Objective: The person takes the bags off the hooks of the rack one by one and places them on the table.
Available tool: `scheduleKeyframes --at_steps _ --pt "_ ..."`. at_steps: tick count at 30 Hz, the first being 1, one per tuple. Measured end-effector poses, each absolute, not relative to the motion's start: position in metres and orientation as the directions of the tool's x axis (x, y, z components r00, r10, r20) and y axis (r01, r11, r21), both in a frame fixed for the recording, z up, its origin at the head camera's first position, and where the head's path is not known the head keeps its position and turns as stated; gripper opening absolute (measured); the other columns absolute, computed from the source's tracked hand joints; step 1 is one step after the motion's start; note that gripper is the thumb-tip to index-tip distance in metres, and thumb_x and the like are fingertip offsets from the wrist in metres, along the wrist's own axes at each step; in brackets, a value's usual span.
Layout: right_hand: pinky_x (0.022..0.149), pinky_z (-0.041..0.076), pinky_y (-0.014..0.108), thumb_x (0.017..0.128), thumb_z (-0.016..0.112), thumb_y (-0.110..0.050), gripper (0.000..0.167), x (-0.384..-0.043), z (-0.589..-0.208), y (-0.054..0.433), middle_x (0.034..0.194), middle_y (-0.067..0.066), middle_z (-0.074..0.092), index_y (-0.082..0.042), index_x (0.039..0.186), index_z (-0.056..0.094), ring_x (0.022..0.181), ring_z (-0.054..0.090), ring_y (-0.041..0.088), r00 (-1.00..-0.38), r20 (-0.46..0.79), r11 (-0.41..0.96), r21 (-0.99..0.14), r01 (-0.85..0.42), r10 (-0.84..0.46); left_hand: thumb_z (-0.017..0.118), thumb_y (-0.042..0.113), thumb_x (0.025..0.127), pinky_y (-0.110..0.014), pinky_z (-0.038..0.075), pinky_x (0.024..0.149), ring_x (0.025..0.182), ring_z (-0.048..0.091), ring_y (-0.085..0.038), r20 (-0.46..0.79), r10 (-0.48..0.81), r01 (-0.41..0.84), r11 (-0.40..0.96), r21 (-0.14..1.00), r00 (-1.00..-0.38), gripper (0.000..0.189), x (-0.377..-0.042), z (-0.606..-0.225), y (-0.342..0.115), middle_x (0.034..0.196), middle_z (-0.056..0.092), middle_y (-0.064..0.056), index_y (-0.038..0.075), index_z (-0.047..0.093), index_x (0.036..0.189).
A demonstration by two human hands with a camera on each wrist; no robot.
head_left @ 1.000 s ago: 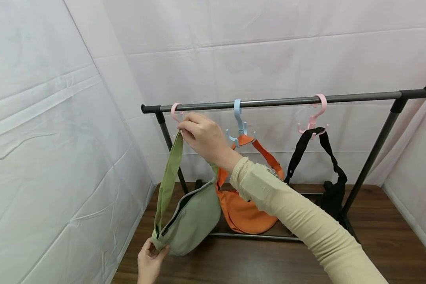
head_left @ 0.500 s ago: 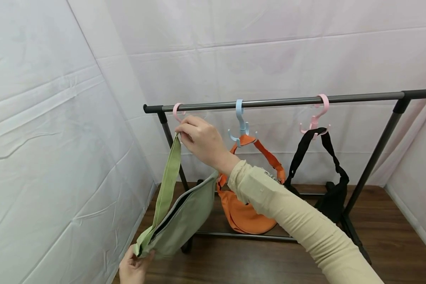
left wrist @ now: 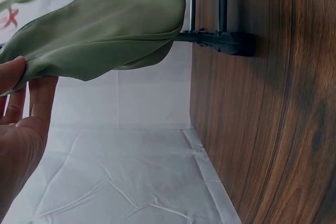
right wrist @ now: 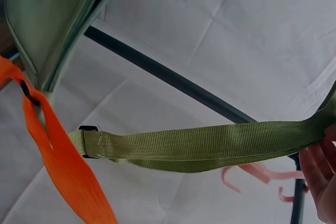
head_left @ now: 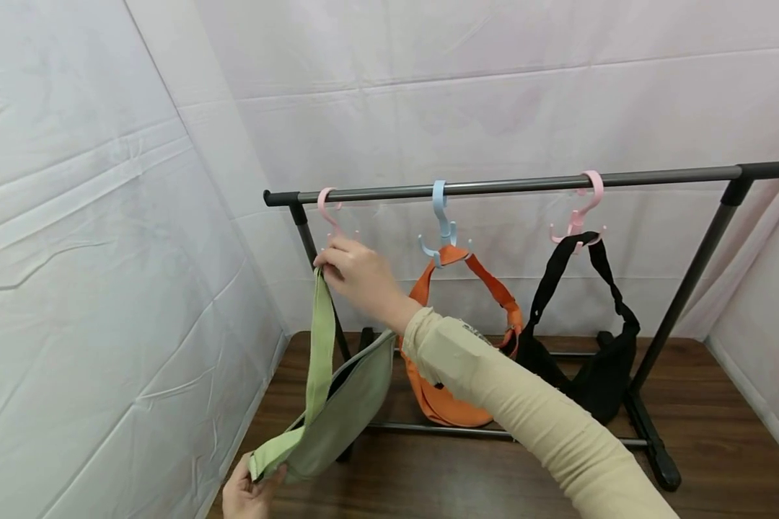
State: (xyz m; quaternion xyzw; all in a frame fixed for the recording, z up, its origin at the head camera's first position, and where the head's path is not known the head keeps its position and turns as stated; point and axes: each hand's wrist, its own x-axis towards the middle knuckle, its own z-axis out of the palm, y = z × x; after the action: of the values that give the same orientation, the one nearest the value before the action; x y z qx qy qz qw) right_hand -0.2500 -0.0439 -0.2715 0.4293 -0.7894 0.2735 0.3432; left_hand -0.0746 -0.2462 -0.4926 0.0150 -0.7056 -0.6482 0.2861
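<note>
A sage green shoulder bag (head_left: 357, 407) with an unzipped opening hangs tilted between both hands. My right hand (head_left: 360, 277) pinches the top of its lighter green strap (head_left: 321, 335), just below the left pink hook (head_left: 327, 209). Strap and hook are apart in the right wrist view, where a black adjuster buckle (right wrist: 89, 141) shows on the webbing. Lower down, my left hand (head_left: 247, 496) grips the bag's near end, where the strap joins. From the left wrist, thumb and fingers (left wrist: 42, 95) hold the bag's edge.
A dark rail (head_left: 389, 193) on a floor rack carries the hooks. An orange bag (head_left: 451, 404) hangs from a blue hook (head_left: 440, 205), and a black bag (head_left: 600, 375) from the right pink hook (head_left: 593, 191). White cloth walls (head_left: 104, 216) enclose the wooden surface (head_left: 461, 476).
My right hand has moved down and slightly left with the strap, away from the left pink hook. My left hand has shifted down and left, and the strap's lower part now bends.
</note>
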Motion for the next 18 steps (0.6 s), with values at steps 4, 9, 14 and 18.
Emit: scheduleKeyframes --at_steps 4,9,14,18 --pt "0.07 0.047 0.02 0.087 0.055 -0.005 0.014 -0.253 -0.286 -0.053 0.089 0.001 0.062 -0.009 0.09 0.069 0.082 0.058 0.011 -0.472 0.711 0.497 -0.198 -0.845 -0.521 0.061 -0.021 0.068 -0.012 0.048 0.063 0.077 0.059 0.0 0.444 -0.325 0.46 0.03 0.887 -0.835 0.04 -0.076 -0.495 -0.244 0.084 0.063 0.008 0.011 0.063 0.092" --pt "0.065 0.045 0.018 0.088 0.054 -0.006 0.016 -0.26 -0.302 -0.063 0.086 0.0 0.061 -0.01 0.09 0.069 0.074 0.056 0.01 -0.549 0.642 0.529 -0.252 -0.811 -0.535 0.054 -0.029 0.066 -0.011 0.048 0.062 0.075 0.058 0.002 0.386 -0.351 0.385 0.075 0.92 -0.853 0.053 -0.076 -0.492 -0.237 0.083 0.062 0.012 0.018 0.062 0.09" --pt "0.062 0.044 0.018 0.088 0.054 -0.007 0.016 -0.267 -0.315 -0.072 0.086 0.0 0.06 -0.011 0.09 0.069 0.072 0.055 0.009 -0.6 0.582 0.571 -0.263 -0.778 -0.549 0.056 -0.027 0.065 -0.011 0.047 0.059 0.071 0.058 0.003 0.373 -0.362 0.348 0.134 0.928 -0.854 0.053 -0.075 -0.493 -0.236 0.079 0.062 0.014 0.02 0.062 0.088" --pt "0.066 0.046 0.017 0.09 0.053 -0.008 0.018 -0.268 -0.325 -0.079 0.089 -0.001 0.061 -0.012 0.094 0.069 0.077 0.058 0.009 -0.637 0.513 0.592 -0.276 -0.757 -0.576 0.056 -0.03 0.062 -0.009 0.046 0.059 0.071 0.058 0.005 0.458 -0.334 0.411 0.203 0.889 -0.824 0.06 -0.077 -0.497 -0.238 0.081 0.062 0.017 0.023 0.061 0.09"
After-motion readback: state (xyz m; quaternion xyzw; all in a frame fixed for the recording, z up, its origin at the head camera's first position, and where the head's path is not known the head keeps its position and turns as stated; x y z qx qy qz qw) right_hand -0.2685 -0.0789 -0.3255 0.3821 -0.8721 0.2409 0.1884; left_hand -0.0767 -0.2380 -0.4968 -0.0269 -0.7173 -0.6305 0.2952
